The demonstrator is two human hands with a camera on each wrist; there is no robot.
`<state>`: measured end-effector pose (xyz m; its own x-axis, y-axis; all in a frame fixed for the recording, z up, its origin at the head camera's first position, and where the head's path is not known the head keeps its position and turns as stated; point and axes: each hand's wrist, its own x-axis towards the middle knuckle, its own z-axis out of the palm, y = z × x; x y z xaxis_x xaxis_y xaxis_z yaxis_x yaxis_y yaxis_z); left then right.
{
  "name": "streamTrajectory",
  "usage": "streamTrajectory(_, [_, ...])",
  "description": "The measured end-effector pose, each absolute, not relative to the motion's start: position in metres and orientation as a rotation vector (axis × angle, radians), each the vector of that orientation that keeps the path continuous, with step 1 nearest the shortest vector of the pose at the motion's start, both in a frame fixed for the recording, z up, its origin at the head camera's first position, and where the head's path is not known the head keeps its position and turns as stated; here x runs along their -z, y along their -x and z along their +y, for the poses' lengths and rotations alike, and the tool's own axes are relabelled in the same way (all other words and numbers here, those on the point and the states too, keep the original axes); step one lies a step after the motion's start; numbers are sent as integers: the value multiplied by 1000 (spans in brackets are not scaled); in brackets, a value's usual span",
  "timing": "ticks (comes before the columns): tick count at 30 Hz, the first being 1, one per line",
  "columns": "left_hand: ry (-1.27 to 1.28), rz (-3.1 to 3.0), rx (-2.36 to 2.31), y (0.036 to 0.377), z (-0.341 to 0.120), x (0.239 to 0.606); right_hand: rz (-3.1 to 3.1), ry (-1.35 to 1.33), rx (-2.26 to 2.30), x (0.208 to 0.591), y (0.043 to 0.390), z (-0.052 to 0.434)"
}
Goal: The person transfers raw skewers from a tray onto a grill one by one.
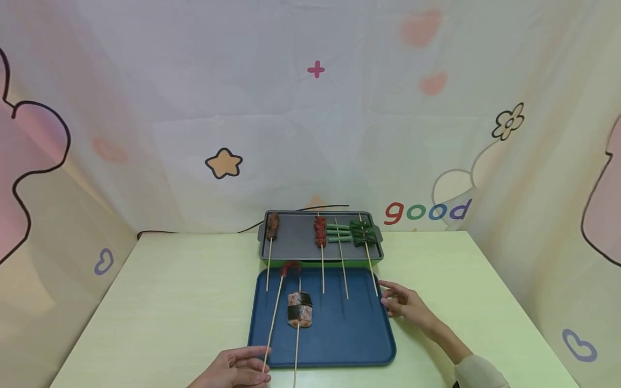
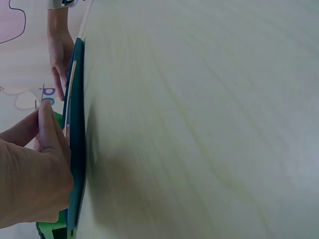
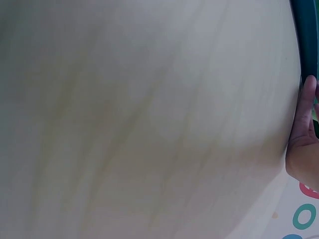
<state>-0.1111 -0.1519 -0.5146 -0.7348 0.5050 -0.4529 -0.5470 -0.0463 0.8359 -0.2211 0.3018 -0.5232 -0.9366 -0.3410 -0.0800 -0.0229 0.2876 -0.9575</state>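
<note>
My left hand (image 1: 259,365) lies at the near rim of the blue tray (image 1: 339,334) and pinches the end of a wooden skewer (image 1: 274,318) with a red piece (image 1: 291,267) at its far tip. In the left wrist view the fingers (image 2: 47,129) are pressed together against the tray's edge (image 2: 77,149). Beside that stick a second skewer with a pink, dark-banded chunk (image 1: 299,310) lies on the tray. My right hand (image 1: 392,299) rests with loose fingers at the tray's right rim, holding nothing; its fingers (image 3: 305,134) show beside the rim (image 3: 304,30).
A grey grill pan (image 1: 296,242) on a green base stands behind the tray. It carries skewers of brown meat (image 1: 272,226), red pieces (image 1: 319,231) and green vegetables (image 1: 361,234), whose sticks reach over the tray. A black cord runs behind it. Patterned cloth walls enclose the pale green table (image 1: 170,302).
</note>
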Motion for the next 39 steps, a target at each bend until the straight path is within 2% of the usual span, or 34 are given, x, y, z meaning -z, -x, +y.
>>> streamTrajectory(10, [-60, 1376, -1971, 122, -141, 496, 2295, 353, 1691, 524, 221, 303])
streamTrajectory(24, [-34, 1488, -2070, 174, -117, 449, 2305, 324, 1681, 523, 221, 302])
streamTrajectory(39, [-58, 1555, -2044, 230, -118, 443, 2311, 337, 1673, 525, 223, 303])
